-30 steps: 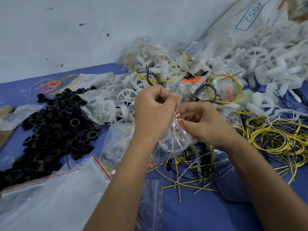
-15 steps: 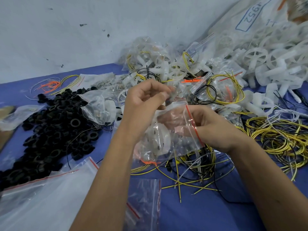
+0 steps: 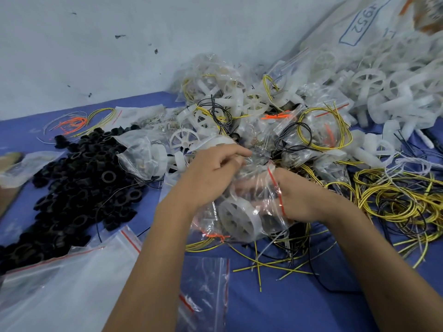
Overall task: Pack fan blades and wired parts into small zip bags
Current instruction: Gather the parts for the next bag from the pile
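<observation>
A small clear zip bag with a red seal strip sits between my hands above the blue table. Inside it lies a white fan wheel, with orange and yellow wire ends at its bottom. My right hand holds the bag's mouth along the red strip. My left hand lies over the bag's top left with curled fingers reaching toward the pile; what they pinch is hidden. Packed bags of white fan blades and wires are heaped behind.
A heap of black rings covers the left. Loose yellow and black wires sprawl at the right. White fan wheels spill from a big sack at the back right. Empty zip bags lie near the front edge, on the blue table.
Both hands have lowered with the bag toward the table. The bag's mouth has turned rightward into my right hand, and my left hand has shifted from the seal over the bag's top.
</observation>
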Demonstrator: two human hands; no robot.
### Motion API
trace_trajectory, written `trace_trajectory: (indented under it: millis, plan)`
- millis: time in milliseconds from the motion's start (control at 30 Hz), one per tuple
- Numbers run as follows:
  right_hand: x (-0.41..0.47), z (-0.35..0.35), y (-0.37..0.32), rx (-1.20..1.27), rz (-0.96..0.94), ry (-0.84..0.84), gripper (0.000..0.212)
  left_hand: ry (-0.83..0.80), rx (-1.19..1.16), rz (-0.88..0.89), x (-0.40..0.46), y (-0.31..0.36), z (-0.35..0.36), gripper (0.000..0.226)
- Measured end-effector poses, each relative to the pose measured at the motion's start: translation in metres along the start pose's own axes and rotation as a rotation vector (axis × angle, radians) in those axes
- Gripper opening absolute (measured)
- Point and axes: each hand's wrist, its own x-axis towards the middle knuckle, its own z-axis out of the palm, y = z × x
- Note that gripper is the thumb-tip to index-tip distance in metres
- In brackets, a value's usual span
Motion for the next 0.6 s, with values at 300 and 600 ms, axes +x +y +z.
trace_trajectory:
  millis: [300, 600]
  plan:
    - [0.0004, -0.0028, 0.0010, 0.074, -0.071, 0.384, 0.035, -0.043, 0.023, -0.015, -0.0056, 0.0078, -0.0007, 0.033]
    - [-0.0016, -0.0049, 0.0025, 0.251, -0.035, 0.174, 0.030, -0.059, -0.119, -0.164, -0.0033, 0.0060, -0.0047, 0.021]
